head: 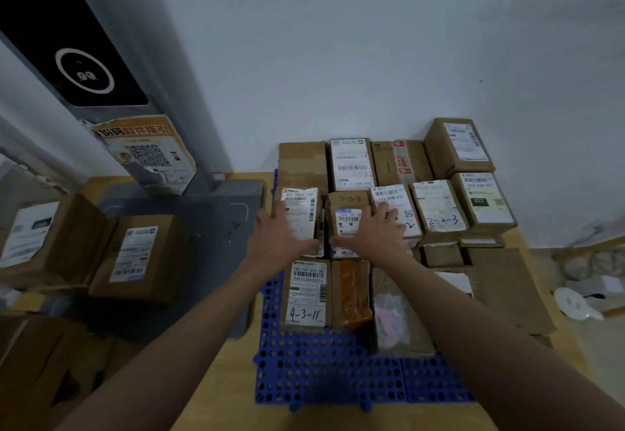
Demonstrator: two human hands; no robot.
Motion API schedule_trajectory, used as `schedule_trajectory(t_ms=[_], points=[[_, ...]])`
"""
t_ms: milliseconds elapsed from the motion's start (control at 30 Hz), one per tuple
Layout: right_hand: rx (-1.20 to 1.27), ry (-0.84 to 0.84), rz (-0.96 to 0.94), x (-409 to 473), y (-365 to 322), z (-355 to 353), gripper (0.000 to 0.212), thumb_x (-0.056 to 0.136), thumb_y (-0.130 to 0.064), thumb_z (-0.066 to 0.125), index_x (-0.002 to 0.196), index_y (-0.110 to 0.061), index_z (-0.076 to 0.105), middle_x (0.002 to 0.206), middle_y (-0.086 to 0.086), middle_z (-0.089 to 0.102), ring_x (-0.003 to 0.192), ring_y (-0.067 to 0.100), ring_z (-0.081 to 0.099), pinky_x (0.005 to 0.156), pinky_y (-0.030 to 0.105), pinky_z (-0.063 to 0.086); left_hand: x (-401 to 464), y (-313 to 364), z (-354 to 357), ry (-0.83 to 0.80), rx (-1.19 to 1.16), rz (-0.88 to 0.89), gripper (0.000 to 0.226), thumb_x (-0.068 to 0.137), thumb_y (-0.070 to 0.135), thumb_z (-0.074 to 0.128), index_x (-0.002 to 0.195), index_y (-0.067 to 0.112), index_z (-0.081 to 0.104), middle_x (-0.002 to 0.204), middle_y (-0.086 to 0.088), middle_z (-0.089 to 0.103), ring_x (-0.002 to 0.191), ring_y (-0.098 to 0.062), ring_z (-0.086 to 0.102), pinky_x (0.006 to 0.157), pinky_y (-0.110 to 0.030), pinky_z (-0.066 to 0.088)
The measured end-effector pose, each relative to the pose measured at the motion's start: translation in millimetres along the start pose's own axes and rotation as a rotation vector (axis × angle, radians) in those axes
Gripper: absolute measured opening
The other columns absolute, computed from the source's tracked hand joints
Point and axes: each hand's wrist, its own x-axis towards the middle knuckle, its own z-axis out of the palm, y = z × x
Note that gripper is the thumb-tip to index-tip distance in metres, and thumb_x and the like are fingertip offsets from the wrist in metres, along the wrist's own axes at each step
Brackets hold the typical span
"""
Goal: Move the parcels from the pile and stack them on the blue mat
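A blue perforated mat (324,373) lies on the floor, with several brown cardboard parcels stacked on it against the white wall. My left hand (280,234) rests flat with fingers spread on a parcel with a white label (301,204) in the middle row. My right hand (375,231) lies flat across the parcel marked "2-3-3" (345,209) and the labelled parcel beside it (394,202). Neither hand grips anything. In the front row sits a parcel marked "4-3-11" (306,295). The pile of remaining parcels (135,254) stands to the left.
A grey kiosk column (142,68) with a QR-code poster (148,156) rises at the left on a grey base plate (216,227). More boxes (37,369) fill the lower left. A white object (575,303) lies on the floor at right.
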Motion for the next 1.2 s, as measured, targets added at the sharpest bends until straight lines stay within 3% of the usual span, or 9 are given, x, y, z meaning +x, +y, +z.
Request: schedule_trajectory(t_ms=[133,233,400,667,867,967,1067,1200], points=[[-0.048,-0.02,-0.048,4,8,1,0.127,0.057,-0.087,0.06,0.148,-0.012,0.015,0.154,0.021,0.011,0.141,0.046,0.016,0.104,0.057,0.036,7,9,10,-0.031,0.024,0.006,0.115,0.06,0.071,0.074,0.147,0.023,0.017,0.141,-0.018,0.028,0.13,-0.039,0.037,0.1,-0.05,0.044],[-0.049,-0.024,-0.074,5,13,3,0.118,0.062,-0.078,0.067,0.146,-0.012,0.017,0.153,0.021,0.011,0.14,0.044,0.018,0.105,0.055,0.037,11,13,19,-0.059,0.063,0.028,0.114,0.065,0.065,0.076,0.149,0.021,0.014,0.143,-0.02,0.026,0.131,-0.039,0.034,0.1,-0.048,0.042],[0.002,0.027,-0.104,5,19,0,0.1,0.071,-0.064,0.072,0.143,-0.014,0.025,0.148,0.017,0.023,0.133,0.038,0.029,0.1,0.05,0.044,17,1,27,-0.004,0.077,0.09,0.096,0.076,0.039,0.079,0.149,0.019,0.018,0.139,-0.016,0.029,0.123,-0.035,0.043,0.093,-0.043,0.046],[0.162,0.175,-0.052,-4,19,6,0.083,0.079,-0.05,0.072,0.142,-0.015,0.031,0.149,0.011,0.029,0.138,0.033,0.028,0.109,0.048,0.037,23,1,28,0.085,0.004,0.167,0.084,0.072,0.038,0.082,0.136,0.019,0.031,0.13,-0.011,0.035,0.107,-0.031,0.055,0.071,-0.031,0.041],[0.147,0.312,-0.038,-10,28,16,0.063,0.077,-0.041,0.073,0.126,-0.016,0.041,0.128,0.009,0.04,0.119,0.028,0.039,0.099,0.041,0.039,15,-4,27,0.105,-0.024,0.149,0.096,0.063,0.072,0.072,0.137,0.024,0.035,0.137,-0.002,0.026,0.113,-0.025,0.05,0.085,-0.041,0.054],[0.194,0.315,-0.047,-11,30,15,0.053,0.081,-0.04,0.066,0.124,-0.017,0.043,0.124,0.007,0.042,0.115,0.026,0.041,0.095,0.041,0.04,16,-3,27,0.107,-0.006,0.168,0.085,0.07,0.067,0.07,0.138,0.022,0.042,0.141,0.0,0.028,0.121,-0.023,0.047,0.09,-0.041,0.053],[0.195,0.319,-0.086,-13,32,15,0.048,0.083,-0.025,0.064,0.125,-0.018,0.042,0.122,0.006,0.044,0.114,0.026,0.044,0.089,0.038,0.044,19,-2,27,0.118,-0.04,0.176,0.076,0.076,0.057,0.072,0.137,0.021,0.045,0.144,-0.001,0.031,0.123,-0.024,0.047,0.093,-0.042,0.053],[0.192,0.279,-0.133,-17,32,21,0.06,0.084,-0.011,0.064,0.136,-0.016,0.035,0.13,0.01,0.042,0.118,0.026,0.042,0.091,0.037,0.046,21,4,30,0.126,-0.046,0.178,0.073,0.077,0.052,0.073,0.136,0.018,0.046,0.141,-0.004,0.032,0.121,-0.026,0.048,0.095,-0.043,0.051]])
